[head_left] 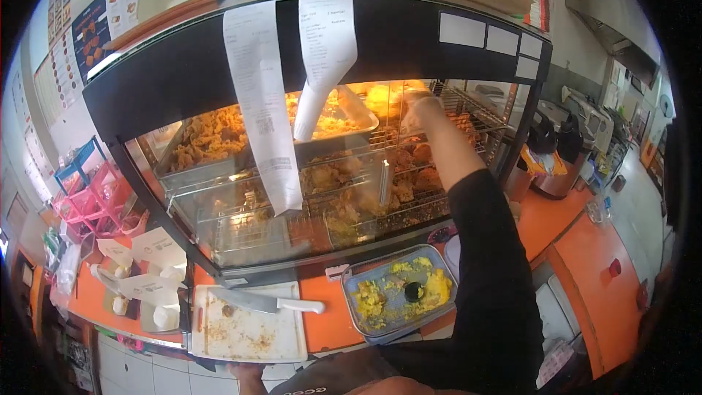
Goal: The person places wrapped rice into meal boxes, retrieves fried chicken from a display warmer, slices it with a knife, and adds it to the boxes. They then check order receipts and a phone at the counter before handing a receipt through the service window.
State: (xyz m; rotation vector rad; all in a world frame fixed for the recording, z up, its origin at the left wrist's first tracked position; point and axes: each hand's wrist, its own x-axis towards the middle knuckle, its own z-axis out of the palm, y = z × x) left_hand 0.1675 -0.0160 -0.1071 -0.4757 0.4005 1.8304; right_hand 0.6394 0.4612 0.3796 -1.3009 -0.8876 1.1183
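Note:
My right arm in a black sleeve reaches into the heated display cabinet. At its upper shelf is my right hand, beside the brightly lit fried pieces; its fingers are blurred and partly hidden. A metal tray of fried food stands on the upper left shelf, with more fried pieces on racks lower down. My left hand is low in the view, below the front edge of the white cutting board; its fingers are hidden. On that board lies a white-handled knife.
Two long receipts hang over the cabinet front. Open paper boxes with white rounded items stand left of the board. A tray of yellow food with a small black cup sits right. Pink baskets are at far left.

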